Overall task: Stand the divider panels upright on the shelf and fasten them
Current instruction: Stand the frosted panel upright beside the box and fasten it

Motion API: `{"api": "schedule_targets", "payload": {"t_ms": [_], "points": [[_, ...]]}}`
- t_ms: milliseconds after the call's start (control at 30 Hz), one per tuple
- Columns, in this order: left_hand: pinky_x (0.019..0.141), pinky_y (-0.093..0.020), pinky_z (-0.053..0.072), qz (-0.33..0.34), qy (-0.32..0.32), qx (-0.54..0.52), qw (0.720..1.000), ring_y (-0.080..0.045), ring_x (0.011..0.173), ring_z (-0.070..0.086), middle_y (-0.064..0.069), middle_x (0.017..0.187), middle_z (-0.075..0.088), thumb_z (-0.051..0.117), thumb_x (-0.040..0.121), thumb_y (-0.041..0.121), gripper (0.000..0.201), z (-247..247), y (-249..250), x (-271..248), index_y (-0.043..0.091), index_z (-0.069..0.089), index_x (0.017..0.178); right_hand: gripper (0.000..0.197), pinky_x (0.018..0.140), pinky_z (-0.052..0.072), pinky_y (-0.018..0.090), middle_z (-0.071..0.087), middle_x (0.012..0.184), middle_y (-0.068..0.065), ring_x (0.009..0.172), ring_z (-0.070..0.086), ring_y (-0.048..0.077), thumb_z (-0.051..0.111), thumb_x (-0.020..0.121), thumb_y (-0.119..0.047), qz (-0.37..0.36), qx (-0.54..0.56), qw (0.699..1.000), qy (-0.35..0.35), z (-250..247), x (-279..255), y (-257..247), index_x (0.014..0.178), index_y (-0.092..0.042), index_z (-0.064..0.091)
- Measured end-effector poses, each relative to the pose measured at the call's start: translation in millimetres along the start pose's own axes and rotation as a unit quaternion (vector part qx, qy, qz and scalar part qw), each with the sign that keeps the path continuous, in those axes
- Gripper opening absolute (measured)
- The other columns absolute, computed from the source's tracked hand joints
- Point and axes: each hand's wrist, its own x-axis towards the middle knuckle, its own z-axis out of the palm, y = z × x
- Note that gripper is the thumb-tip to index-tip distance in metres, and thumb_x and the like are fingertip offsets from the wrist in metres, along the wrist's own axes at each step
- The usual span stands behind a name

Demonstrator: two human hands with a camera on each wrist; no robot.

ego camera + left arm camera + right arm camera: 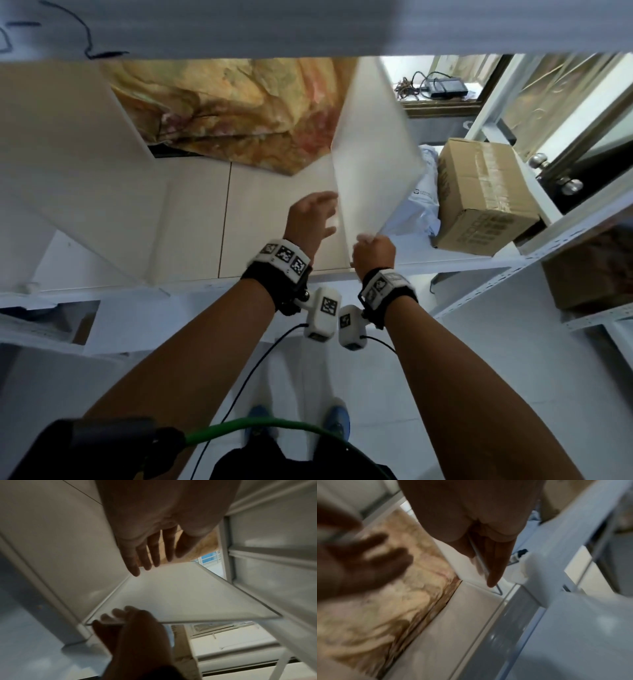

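A white divider panel [373,154] stands tilted on the white shelf [281,240]; it also shows in the left wrist view [180,595]. My right hand [370,243] grips its near lower corner, fingers curled round the thin edge [488,561]. My left hand [318,216] is open with fingers spread [150,553], close beside the panel's left face; whether it touches is unclear. A second, larger white panel [78,164] stands on the shelf at the left.
A taped cardboard box [479,198] and a white plastic bag [424,202] sit on the shelf to the right of the held panel. Patterned cloth [233,113] lies behind the shelf. An upper shelf board [239,24] hangs overhead. A perforated metal rail [513,274] runs at the right.
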Motion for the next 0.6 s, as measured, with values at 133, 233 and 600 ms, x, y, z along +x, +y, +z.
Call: {"api": "schedule_targets", "payload": {"t_ms": [133,233,600], "points": [[0.081,-0.037,0.055,-0.059,0.028,0.107,0.992,-0.022,0.093,0.062,-0.008,0.098,0.068,0.054,0.09,0.0,0.022,-2.9,-48.1,8.0,0.016,0.069,0.092,0.019,0.07,0.061,0.042,0.07,0.094,0.017,0.078,0.069,0.029,0.054,0.09,0.001,0.057,0.266,0.962,-0.004,-16.4,-7.2,15.8,0.1,-0.007,0.068],[0.099,-0.036,0.051,-0.054,-0.006,0.246,0.968,-0.023,0.11,0.063,-0.009,0.119,0.069,0.063,0.085,0.0,0.031,-4.3,-84.0,15.4,0.013,0.069,0.112,0.022,0.073,0.06,0.04,0.07,0.101,0.017,0.087,0.071,0.029,0.051,0.094,0.002,0.01,0.295,0.955,0.015,-26.0,-5.3,26.7,0.11,-0.004,0.065],[0.123,-0.052,-0.005,0.109,-0.13,0.607,0.776,-0.021,0.155,0.005,-0.001,0.166,0.017,0.068,0.08,0.063,0.097,33.2,-151.1,39.7,0.025,0.021,0.156,0.022,0.086,0.057,0.047,0.073,0.093,0.016,0.086,0.071,0.03,0.054,0.091,0.003,-0.023,0.278,0.96,0.03,-39.5,-1.0,64.9,0.098,-0.009,0.071]]}}
